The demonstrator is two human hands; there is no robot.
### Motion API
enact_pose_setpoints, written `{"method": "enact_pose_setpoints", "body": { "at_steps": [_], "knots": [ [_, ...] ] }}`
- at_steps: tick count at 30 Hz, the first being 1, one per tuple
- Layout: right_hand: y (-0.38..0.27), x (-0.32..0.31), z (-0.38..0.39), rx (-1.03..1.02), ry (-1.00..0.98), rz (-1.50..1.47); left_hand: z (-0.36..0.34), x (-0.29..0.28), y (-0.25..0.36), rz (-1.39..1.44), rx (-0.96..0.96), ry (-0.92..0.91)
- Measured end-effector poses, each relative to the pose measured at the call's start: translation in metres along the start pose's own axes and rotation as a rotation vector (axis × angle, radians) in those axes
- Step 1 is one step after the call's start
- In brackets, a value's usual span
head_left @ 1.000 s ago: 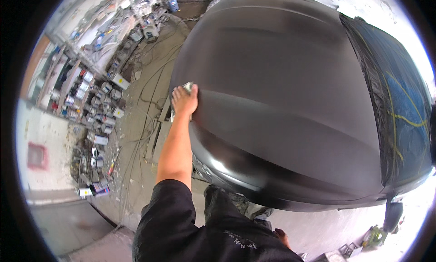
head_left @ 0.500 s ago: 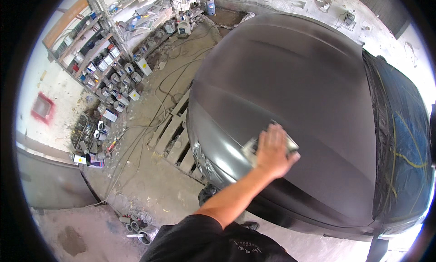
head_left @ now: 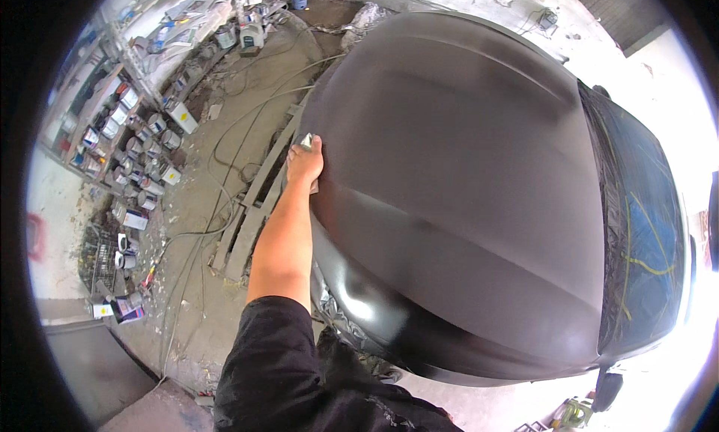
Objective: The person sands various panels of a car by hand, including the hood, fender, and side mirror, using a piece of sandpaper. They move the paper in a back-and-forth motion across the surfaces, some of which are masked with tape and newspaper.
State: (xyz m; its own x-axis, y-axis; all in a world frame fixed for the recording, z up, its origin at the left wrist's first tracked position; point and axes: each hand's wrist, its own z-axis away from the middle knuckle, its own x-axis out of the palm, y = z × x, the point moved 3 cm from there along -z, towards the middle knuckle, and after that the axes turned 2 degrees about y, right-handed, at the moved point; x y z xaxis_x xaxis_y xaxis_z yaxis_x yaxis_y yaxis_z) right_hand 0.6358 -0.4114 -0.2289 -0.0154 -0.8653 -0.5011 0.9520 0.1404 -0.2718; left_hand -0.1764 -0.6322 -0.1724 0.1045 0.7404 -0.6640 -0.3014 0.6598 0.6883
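Observation:
My left hand (head_left: 305, 165) is closed over a pale, thin pad (head_left: 307, 141), pressed to the front edge of a car hood (head_left: 449, 147). Only small bits of the pad show past the fingers, and I cannot make out whether it is sandpaper or cloth. The hood is dull dark grey, with a glossier, reflective patch along its near front corner. My left arm reaches out straight from a black sleeve. My right hand is out of the picture.
Dark plastic sheeting and yellow tape cover the windshield (head_left: 644, 200). A wooden pallet (head_left: 258, 185) lies by the car's front, with hoses (head_left: 217, 151) looping over the floor. Shelves of paint cans (head_left: 123, 132) stand at the left. A side mirror (head_left: 608, 387) juts out near the lower right.
My left hand has slid with the pad from the near part of the hood toward its front edge, to the left and farther away. The view has shifted too.

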Motion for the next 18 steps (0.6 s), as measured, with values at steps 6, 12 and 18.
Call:
{"method": "enact_pose_setpoints", "body": {
  "at_steps": [6, 12, 18],
  "knots": [
    [-0.001, 0.023, 0.018, 0.015, 0.016, 0.003, 0.074, 0.013, 0.081, -0.332, 0.263, -0.016],
    [0.006, 0.042, 0.019, -0.037, -0.004, 0.042, 0.279, 0.079, 0.199, -0.223, 0.817, -0.309],
    [0.019, 0.057, -0.001, -0.129, -0.019, 0.102, 0.362, 0.146, 0.238, -0.476, 1.196, -0.551]
  ]
}}
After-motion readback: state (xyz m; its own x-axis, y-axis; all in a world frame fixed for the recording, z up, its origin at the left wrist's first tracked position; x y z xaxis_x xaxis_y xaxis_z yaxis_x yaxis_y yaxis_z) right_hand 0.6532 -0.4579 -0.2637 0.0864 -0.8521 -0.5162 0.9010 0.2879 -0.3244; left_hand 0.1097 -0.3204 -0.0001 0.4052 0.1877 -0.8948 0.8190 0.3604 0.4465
